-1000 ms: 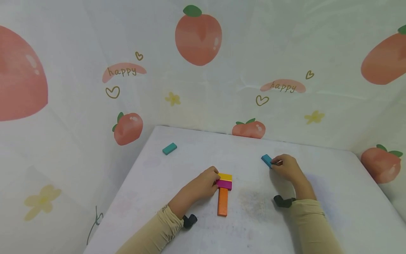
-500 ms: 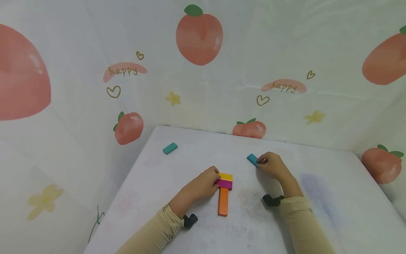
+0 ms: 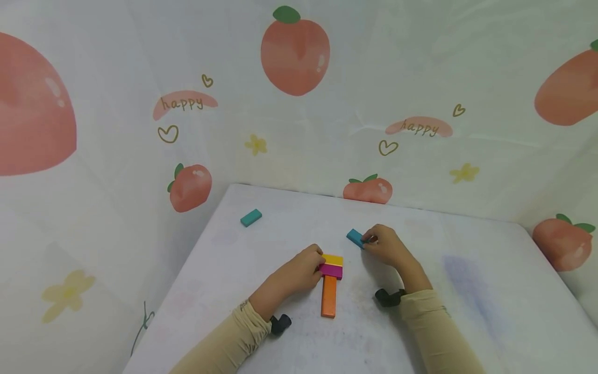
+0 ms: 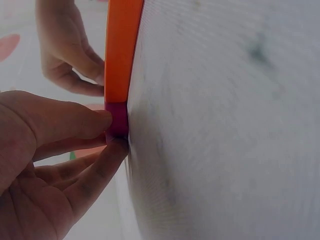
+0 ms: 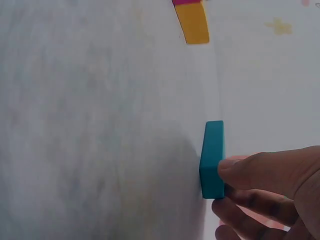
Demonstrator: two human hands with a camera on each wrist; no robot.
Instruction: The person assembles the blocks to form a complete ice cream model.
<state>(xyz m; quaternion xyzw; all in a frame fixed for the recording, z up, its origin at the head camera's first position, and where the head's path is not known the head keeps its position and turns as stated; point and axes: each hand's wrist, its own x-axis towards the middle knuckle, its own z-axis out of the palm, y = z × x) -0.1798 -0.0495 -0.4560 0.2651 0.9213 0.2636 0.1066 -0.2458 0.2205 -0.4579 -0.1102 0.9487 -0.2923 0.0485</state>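
Head view: right hand pinches blue block, kinda slanted lengthwise, beyond-right of yellow block and magenta block, pinched by left hand.

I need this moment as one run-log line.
left hand: holds purple block; right hand: holds blue block; orange block: touches purple block; teal block: apart

lone block lies behind (and left of) three touching blocks
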